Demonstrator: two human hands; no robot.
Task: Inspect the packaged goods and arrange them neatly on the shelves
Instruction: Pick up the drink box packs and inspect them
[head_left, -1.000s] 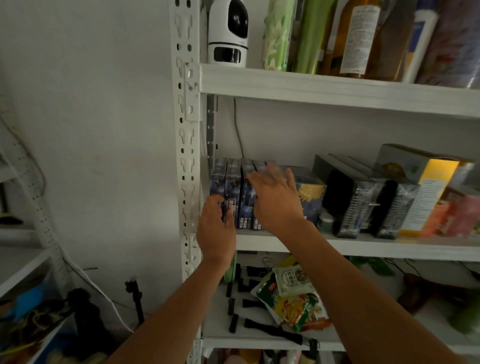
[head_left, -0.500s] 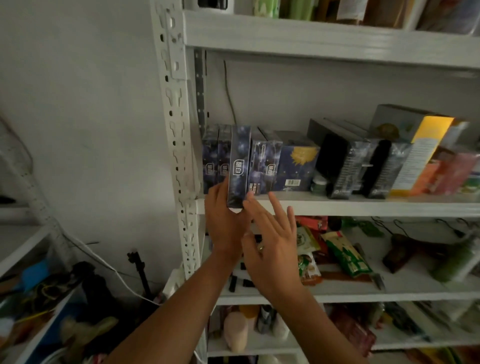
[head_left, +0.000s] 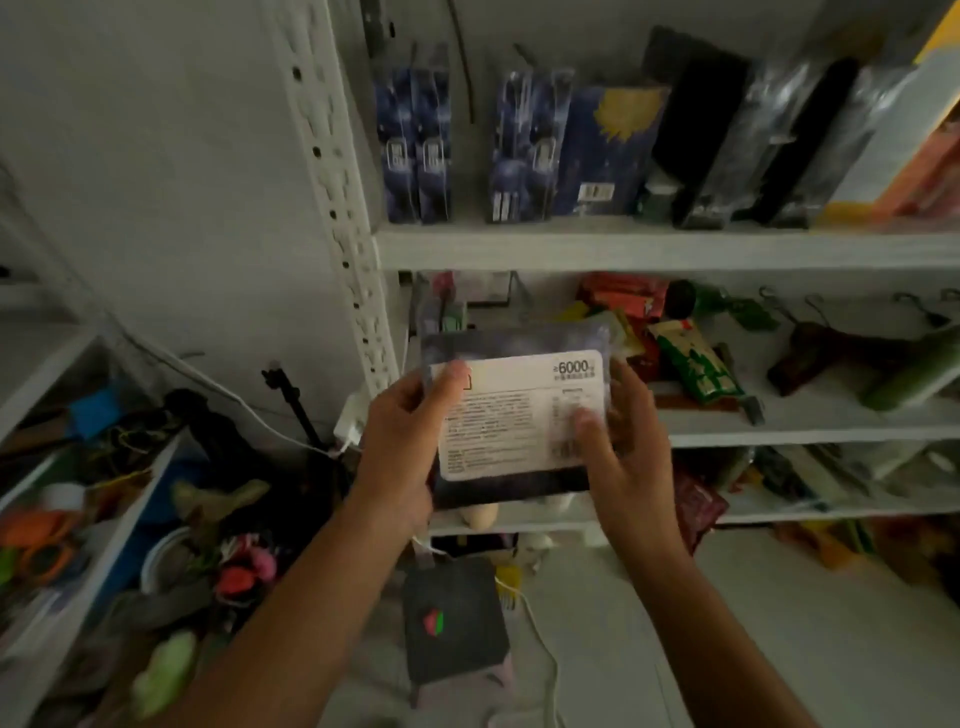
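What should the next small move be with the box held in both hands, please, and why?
Probably lift the box into the gap among the blue boxes on the shelf: left hand and right hand grip it, label showing, and that gap looks free.

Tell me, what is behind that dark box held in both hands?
Behind the dark box, a white shelf with snack packets shows to its right. Whatever lies straight behind the box is covered.
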